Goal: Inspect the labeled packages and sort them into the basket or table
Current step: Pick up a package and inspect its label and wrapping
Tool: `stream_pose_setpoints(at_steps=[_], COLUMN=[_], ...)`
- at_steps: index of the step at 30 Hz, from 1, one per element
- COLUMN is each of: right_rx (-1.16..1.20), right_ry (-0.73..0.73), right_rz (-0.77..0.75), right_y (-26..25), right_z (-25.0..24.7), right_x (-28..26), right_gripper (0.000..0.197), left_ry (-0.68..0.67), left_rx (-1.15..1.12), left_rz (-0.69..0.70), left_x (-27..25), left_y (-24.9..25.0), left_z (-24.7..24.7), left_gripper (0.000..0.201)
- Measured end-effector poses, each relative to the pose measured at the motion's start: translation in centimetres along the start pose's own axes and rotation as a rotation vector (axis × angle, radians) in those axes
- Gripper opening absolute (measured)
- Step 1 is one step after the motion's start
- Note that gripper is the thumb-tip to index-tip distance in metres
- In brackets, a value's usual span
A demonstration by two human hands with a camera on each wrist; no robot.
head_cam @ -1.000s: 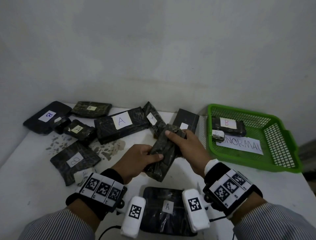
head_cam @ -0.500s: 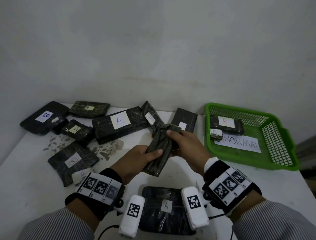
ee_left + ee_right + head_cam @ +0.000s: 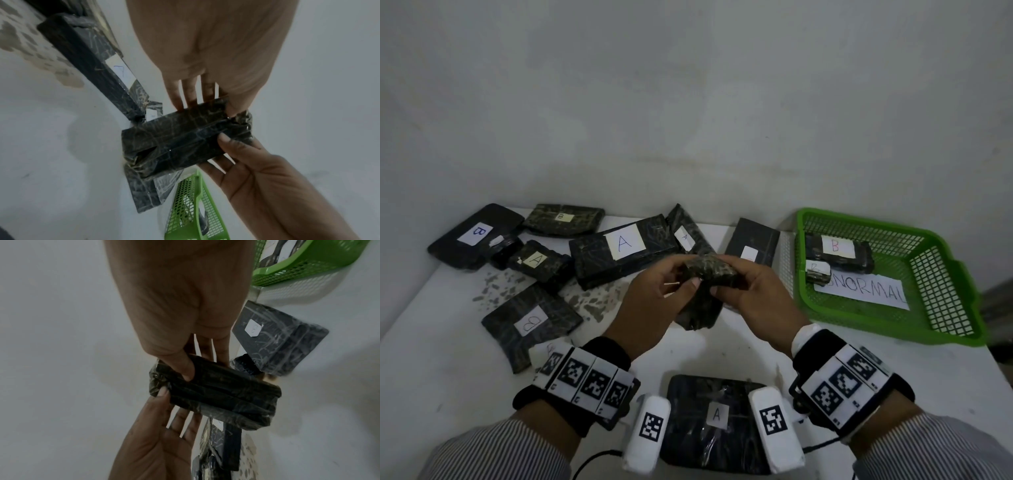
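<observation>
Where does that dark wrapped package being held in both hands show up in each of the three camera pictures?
Head view: held package at centre, above the table, between both hands.
Left wrist view: held package at centre, below the left hand.
Right wrist view: held package at centre, below the right hand.
Shared landmark: the green basket.
</observation>
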State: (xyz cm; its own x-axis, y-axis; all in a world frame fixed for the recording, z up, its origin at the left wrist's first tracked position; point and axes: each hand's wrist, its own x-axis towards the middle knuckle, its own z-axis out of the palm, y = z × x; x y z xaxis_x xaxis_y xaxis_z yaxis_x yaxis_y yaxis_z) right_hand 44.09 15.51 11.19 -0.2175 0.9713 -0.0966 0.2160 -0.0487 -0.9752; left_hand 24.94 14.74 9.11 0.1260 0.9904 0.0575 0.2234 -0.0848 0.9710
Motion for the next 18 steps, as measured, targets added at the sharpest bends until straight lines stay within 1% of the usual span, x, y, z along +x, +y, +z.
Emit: stream_pose_setpoints(at_steps=[2, 3, 5, 7, 9, 13, 16, 18], right_rx=[-0.023, -0.013, 0.029, 0.021, -0.022, -0.039, -0.004, 0.018], right_ry=[-0.030, -0.049, -0.069, -0.054, -0.036, 0.003, 0.039, 0.047], right_rz=[-0.016, -0.009, 0.022, 0.019, -0.010, -0.026, -0.031, -0.030], right_y=[-0.04, -0.11, -0.34, -0.55, -0.40, -0.05, -0.06, 0.05], right_z=[0.13, 0.20, 0.25, 0.26, 0.26, 0.36, 0.62, 0.75], right_x=[-0.09, -0.17, -0.31, -0.35, -0.23, -0.11, -0.12, -0.07], right_gripper=[0.056, 0.055, 0.045, 0.035, 0.033, 0.030, 0.027, 0.026], left_ry=[0.051, 0.069, 0.087, 0.076, 0.053, 0.004, 0.024, 0.059], left_rx=[0.092, 0.132, 0.137, 0.081, 0.080, 0.092, 0.099, 0.065], left_rz=[0.070, 0.099, 0.131, 0.129, 0.140, 0.163, 0.166, 0.118], left_x=[-0.03, -0.09, -0.23, -0.33, -0.45, -0.63, -0.77, -0.70], left_y=[0.08, 0.02, -0.02, -0.14, -0.15, -0.28, -0.46, -0.46], left_z=[0.00, -0.05, -0.11, -0.17, -0.19, -0.08, 0.25, 0.37], left_gripper=[0.024, 0.022, 0.020, 0.017, 0.014, 0.019, 0.027, 0.027])
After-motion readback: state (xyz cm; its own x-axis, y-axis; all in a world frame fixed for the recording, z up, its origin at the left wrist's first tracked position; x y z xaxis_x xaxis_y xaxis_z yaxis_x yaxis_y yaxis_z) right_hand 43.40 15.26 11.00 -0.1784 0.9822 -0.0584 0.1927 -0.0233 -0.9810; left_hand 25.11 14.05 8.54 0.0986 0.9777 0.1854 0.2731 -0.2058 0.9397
